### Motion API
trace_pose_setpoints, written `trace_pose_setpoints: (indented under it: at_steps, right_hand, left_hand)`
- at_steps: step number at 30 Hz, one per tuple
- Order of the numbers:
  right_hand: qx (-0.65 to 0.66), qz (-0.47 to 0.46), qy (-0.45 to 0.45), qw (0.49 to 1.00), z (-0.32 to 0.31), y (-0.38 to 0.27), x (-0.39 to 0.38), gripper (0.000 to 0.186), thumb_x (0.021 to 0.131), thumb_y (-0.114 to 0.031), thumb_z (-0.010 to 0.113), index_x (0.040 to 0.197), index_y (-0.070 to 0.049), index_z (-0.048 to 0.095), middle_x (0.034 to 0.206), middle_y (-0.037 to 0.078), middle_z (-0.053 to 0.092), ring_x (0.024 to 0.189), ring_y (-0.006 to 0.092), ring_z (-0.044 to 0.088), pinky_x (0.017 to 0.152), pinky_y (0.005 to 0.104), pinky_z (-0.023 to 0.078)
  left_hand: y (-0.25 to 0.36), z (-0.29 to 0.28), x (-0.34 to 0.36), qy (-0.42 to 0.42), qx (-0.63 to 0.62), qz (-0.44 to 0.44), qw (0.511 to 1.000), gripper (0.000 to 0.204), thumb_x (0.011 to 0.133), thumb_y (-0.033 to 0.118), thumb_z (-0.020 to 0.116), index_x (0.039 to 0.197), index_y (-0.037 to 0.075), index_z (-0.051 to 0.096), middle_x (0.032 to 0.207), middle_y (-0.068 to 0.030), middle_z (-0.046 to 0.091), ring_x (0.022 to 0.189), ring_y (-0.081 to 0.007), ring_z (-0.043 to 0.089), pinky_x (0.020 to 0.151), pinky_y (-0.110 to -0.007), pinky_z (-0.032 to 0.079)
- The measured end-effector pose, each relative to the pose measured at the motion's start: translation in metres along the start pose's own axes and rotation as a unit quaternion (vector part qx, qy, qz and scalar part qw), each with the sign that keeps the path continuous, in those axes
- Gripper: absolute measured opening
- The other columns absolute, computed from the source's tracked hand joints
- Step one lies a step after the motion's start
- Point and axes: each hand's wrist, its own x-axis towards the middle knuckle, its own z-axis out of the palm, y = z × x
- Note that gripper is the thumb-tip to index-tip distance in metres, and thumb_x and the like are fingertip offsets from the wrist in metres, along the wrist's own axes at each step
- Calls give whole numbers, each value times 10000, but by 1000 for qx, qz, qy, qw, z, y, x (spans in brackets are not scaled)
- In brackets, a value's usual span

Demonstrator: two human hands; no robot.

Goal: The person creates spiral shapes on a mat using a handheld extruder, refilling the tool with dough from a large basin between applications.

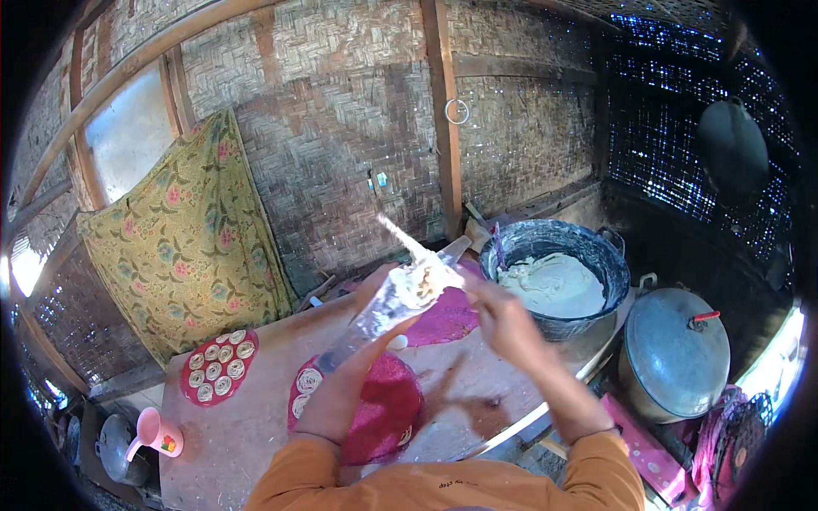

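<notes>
Both my hands are raised over the middle of the table. My left hand (365,351) grips a clear plastic tube-like piece (375,322), which is tilted. A lump of pale, sticky dough (423,281) sits at its upper end, with a thin strand sticking up. My right hand (503,322) is bent in at that end, its fingers against the dough; the fingertips are partly hidden. Below them lies a round red-pink mat (400,387) with pale dough coils (308,381) at its left edge. Another red mat (198,399) farther left carries several spiral dough coils (234,370).
A dark tub (615,271) of pale dough (554,285) stands at the back right. Beside it is a large lidded metal pot (677,349). A pink dipper (158,433) stands near the table's left edge. Flowered cloth (192,247) hangs on the woven wall.
</notes>
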Motion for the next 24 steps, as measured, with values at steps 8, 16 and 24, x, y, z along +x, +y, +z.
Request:
trace_pose_setpoints:
  at_steps: [8,16,24]
  right_hand:
    - [106,109,-98,983,29,-6,-55,409,879,-30,509,1283,-91,529,1006,291,611,920,407,621,724,424,502]
    - [42,109,-42,992,29,30,-52,365,919,-60,498,1282,-69,533,638,125,537,554,141,508,551,310,443]
    - [206,350,-138,903,-10,-2,-41,364,922,-83,444,1273,-77,540,870,243,651,735,253,652,638,407,498]
  left_hand:
    - [-36,18,-8,-1,43,-120,992,330,758,311,705,998,91,648,948,-75,677,871,-243,649,753,-340,515]
    - [-20,27,-6,-8,67,-130,989,337,747,311,703,992,87,645,918,-103,665,843,-286,646,710,-378,515]
    - [-57,36,-22,36,54,-138,988,408,697,369,731,992,102,638,879,-126,645,789,-329,633,687,-396,513]
